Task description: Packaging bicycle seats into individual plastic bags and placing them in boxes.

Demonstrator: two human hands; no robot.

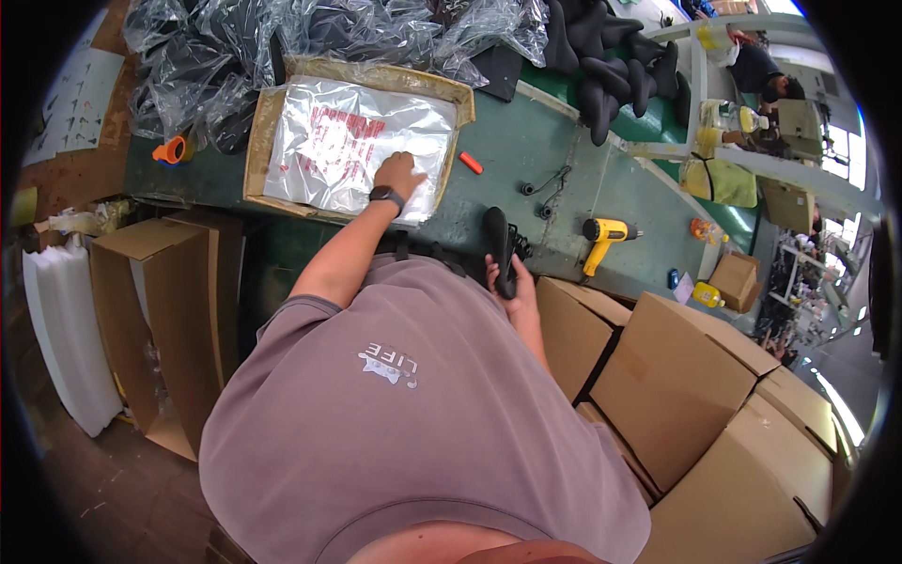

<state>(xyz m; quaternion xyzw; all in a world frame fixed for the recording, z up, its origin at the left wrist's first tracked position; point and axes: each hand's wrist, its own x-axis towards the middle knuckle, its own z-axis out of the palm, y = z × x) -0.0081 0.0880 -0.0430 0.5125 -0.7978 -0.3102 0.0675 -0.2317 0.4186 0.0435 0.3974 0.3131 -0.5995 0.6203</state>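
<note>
My left hand (398,176), with a dark watch on its wrist, rests on a stack of shiny clear plastic bags (329,150) with red print. Its thumb stands apart from the bent fingers, and their tips are partly hidden. The bags lie in a shallow cardboard tray (256,160) on the green workbench. My right hand (515,291) is closed around the lower end of a black bicycle saddle (498,240). The saddle is held upright near the bench's front edge, close to my body, and dark coiled springs (520,242) show on its right side.
On the bench lie a red cylinder (471,163), dark metal parts (545,199), a yellow heat gun (606,240) and an orange tape roll (171,150). Black saddles (601,85) and plastic-wrapped ones (348,38) fill the back. Cardboard boxes (672,385) stand right; foam sheets (70,329) stand left.
</note>
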